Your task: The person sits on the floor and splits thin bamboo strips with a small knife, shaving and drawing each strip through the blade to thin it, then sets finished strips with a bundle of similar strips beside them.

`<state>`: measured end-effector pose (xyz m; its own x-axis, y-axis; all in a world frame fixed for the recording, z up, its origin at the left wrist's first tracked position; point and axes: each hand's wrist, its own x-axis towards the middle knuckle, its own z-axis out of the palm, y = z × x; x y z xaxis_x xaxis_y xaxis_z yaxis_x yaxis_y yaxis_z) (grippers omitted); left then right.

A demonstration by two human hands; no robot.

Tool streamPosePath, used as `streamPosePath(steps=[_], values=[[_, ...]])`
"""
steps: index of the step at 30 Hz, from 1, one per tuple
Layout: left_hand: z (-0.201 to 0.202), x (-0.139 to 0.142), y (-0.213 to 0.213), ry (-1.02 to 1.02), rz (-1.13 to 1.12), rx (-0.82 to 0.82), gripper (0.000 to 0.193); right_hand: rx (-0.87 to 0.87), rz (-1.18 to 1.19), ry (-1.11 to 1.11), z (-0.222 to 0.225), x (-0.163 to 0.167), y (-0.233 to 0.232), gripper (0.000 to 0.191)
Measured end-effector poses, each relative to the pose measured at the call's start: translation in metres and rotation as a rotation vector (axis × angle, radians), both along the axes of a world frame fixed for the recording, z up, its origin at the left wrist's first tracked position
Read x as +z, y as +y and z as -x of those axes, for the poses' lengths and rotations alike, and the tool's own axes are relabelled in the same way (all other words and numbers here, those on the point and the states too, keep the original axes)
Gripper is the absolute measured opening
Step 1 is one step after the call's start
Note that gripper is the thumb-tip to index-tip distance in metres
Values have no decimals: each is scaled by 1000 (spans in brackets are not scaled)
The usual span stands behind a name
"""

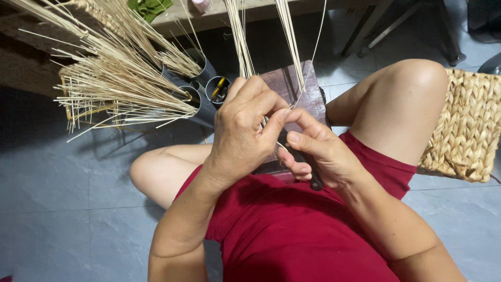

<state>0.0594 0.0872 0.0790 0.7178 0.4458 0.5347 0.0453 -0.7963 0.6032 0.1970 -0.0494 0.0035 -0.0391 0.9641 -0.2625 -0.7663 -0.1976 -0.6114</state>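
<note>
Pale thin reed strips, pinched by left hand, right hand gripping dark tool

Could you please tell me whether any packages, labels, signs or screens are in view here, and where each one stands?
None show: no package, label, sign or screen.
Nearest to it are open dark cylindrical containers on the floor at upper left, holding pale reed strips and small tools.
The left hand and right hand pinch thin reed strands above a dark wooden block.
</note>
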Motion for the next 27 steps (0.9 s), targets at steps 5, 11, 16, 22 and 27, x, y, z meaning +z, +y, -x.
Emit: streamPosePath(steps=[5, 11, 16, 22, 27], values=[[-5, 18, 1, -84, 23, -41, 8, 221, 34, 48, 25, -7, 18, 35], [-10, 39, 27, -230, 193, -119, 5, 303, 68, -94, 60, -47, 31, 34], [-23, 17, 55, -269, 639, -186, 8, -153, 10, 19, 24, -57, 25, 47], [-60, -30, 63, -263, 696, -132, 12, -60, 45, -76, 44, -60, 22, 25], [-44, -62, 55, -180, 529, -29, 43, -305, 46, -145, 7, -73, 30, 20]])
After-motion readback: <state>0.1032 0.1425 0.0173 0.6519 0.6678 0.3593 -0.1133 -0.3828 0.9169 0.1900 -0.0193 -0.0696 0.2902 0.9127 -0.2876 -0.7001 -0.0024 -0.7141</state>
